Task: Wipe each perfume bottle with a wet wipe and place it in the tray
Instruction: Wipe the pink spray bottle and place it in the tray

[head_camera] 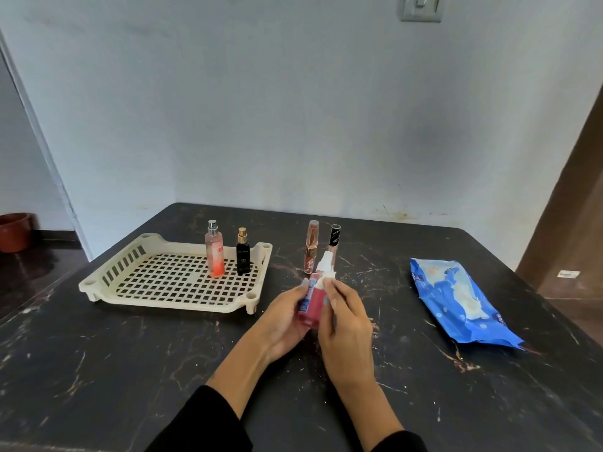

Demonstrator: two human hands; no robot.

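Observation:
My left hand [287, 316] grips a red perfume bottle [312, 305] with a white spray top above the middle of the dark table. My right hand [346, 318] pinches a white wet wipe [328, 282] against the bottle's neck. In the cream lattice tray [156, 282] at the left stand a pink bottle [214, 252] and a small black bottle [243, 254] with a gold cap. Behind my hands, two slim bottles stand on the table: a rose-gold one [311, 247] and one with a black cap [334, 238].
A blue pack of wet wipes [463, 305] lies on the right side of the black marble table [130, 370]. The wall runs along the table's far edge. A brown pot [14, 231] sits on the floor at far left.

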